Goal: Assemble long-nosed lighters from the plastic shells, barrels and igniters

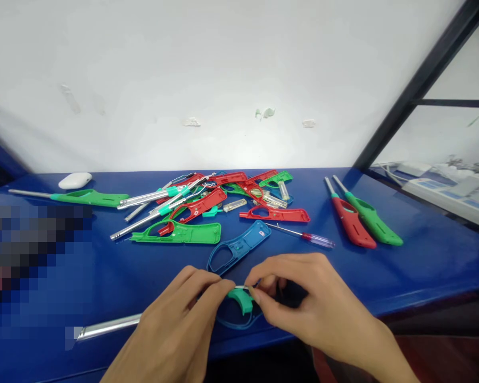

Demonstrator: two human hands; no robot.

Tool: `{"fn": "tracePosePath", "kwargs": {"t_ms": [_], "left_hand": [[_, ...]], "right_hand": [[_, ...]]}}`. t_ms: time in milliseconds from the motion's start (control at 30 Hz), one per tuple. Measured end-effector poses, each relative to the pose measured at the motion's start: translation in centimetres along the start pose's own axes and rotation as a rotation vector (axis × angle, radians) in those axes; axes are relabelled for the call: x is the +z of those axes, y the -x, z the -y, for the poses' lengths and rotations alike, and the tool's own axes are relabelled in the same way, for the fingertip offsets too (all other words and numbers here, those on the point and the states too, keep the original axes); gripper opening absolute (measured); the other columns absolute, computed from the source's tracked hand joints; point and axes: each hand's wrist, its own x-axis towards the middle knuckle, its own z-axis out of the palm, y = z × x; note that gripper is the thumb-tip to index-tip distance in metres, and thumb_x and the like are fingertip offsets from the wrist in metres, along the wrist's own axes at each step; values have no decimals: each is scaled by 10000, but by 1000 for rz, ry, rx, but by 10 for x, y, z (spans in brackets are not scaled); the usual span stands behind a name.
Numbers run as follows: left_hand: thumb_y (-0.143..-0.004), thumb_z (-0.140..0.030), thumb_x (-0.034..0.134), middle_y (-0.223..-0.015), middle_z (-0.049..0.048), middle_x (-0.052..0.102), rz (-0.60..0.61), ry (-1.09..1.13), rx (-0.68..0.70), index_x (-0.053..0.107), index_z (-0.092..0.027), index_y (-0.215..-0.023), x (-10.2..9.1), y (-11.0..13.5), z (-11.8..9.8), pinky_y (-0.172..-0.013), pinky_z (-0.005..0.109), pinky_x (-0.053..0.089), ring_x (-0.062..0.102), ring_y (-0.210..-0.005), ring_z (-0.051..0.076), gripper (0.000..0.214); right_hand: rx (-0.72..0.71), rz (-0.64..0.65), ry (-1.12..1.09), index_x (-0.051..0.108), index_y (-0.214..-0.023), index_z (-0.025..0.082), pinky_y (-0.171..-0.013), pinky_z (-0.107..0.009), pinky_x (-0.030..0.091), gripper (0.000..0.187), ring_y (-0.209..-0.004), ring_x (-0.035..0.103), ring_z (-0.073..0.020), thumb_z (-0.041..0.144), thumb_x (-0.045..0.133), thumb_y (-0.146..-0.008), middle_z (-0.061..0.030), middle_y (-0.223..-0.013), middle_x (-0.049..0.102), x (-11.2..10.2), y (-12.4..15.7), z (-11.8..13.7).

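Observation:
Near the table's front edge, my left hand is closed over an opened blue lighter body, its fingertips beside a green trigger. A silver barrel sticks out to the left from under that hand. My right hand pinches a small white part just above the trigger, thumb and forefinger together. The fingers hide most of the body's inside. Just beyond both hands lies a blue handle half, inner side up.
Red and green handle halves, barrels and clear fuel tanks are heaped behind. A screwdriver lies right of them. Whole red and green lighters lie right, another green lighter and a white case left.

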Motion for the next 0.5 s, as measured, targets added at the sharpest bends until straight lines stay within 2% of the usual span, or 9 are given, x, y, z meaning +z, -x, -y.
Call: {"fn": "tracePosePath", "kwargs": {"t_ms": [167,333,500], "left_hand": [[-973,21,416,-1035,22,744,-6,-10,8,664,-199,-1273,-1,-2,0,-820,270,631,725,-870,156,447],[-1003,3,428,-1014,0,730,-59,108,-59,660,-250,-1220,-5,-4,-4,-779,205,617,714,-845,122,406],[-1008,-7,399,-1057,3,725,-50,184,-78,680,-272,-1221,-9,-6,-5,-776,134,604,738,-899,81,441]], "right_hand": [[-36,-20,3,794,-952,246,-695,-127,497,166,-684,654,-67,101,739,-894,80,-787,741,0,-1,1],[-47,-15,7,796,-950,249,-712,-139,508,164,-696,663,-74,101,742,-902,76,-812,759,-1,0,3],[-54,-7,10,809,-970,252,-725,-148,512,167,-713,673,-78,107,742,-920,71,-820,763,-2,1,3]]}}
